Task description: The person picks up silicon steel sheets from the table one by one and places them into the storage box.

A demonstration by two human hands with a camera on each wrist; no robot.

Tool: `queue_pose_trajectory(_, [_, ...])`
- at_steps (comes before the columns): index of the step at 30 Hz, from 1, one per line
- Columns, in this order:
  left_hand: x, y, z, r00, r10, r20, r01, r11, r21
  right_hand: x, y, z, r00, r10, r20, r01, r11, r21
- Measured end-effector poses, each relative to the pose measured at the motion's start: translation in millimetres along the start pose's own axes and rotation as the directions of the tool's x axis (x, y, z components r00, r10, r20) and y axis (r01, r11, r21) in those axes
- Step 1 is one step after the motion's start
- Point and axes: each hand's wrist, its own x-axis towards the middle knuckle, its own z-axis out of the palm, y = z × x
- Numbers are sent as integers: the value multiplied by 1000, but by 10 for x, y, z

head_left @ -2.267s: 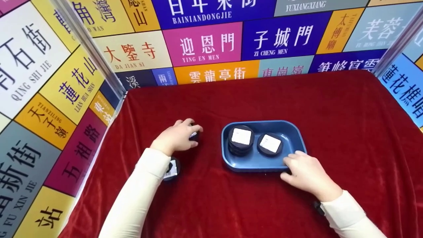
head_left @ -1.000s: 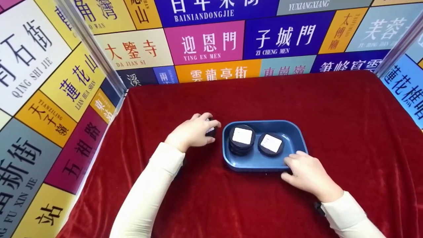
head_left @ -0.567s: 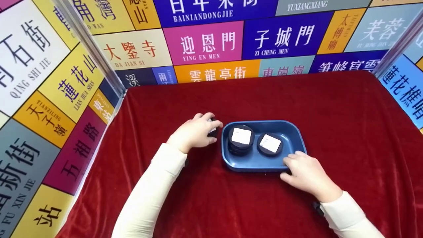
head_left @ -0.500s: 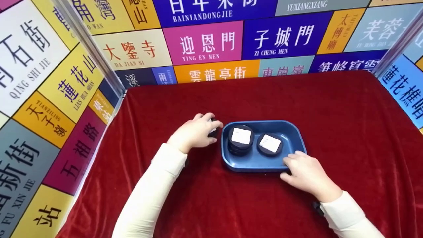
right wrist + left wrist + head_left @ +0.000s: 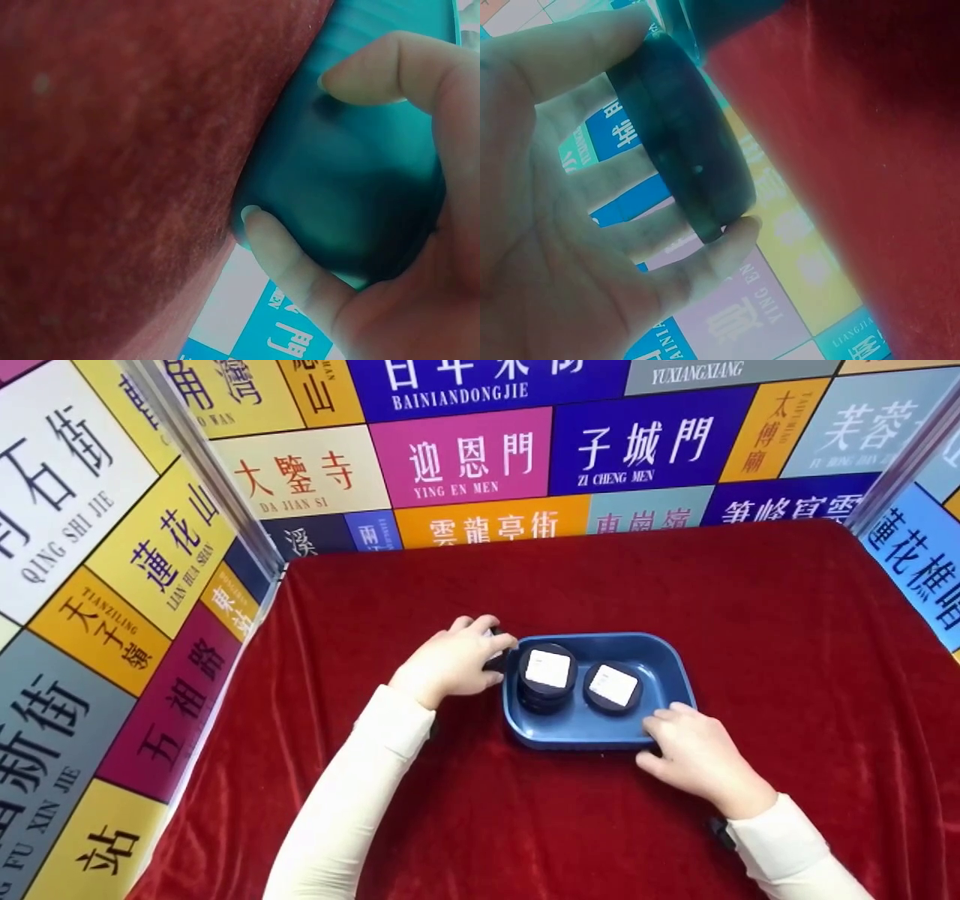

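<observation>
A thick black disc is pinched by its edge in my left hand, between the thumb and fingertips. It stands on its side, at the left rim of a blue tray. In the tray, a stack of black discs with a white label on top fills the left end. A single labelled disc lies flat beside it. My right hand grips the tray's near right corner. In the right wrist view the thumb and a finger press against the tray's outer wall.
Red velvet cloth covers the table. Panels with street names stand at the back and the left, with a metal post where they meet.
My left hand has carried the disc rightward up to the tray's rim. A disc seen earlier by the left wrist is out of sight where the forearm now lies. The right hand stays still.
</observation>
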Motion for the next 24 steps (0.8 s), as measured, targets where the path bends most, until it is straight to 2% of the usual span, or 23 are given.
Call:
queue_pose_trajectory(9, [52, 72, 2, 1000, 12, -12, -11, 1000, 13, -10, 9, 11, 1000, -14, -25, 14, 1000, -11])
queue_pose_trajectory(24, [143, 208, 0, 999, 49, -19, -49, 999, -7, -7, 5, 12, 1000, -7, -15, 7, 1000, -3])
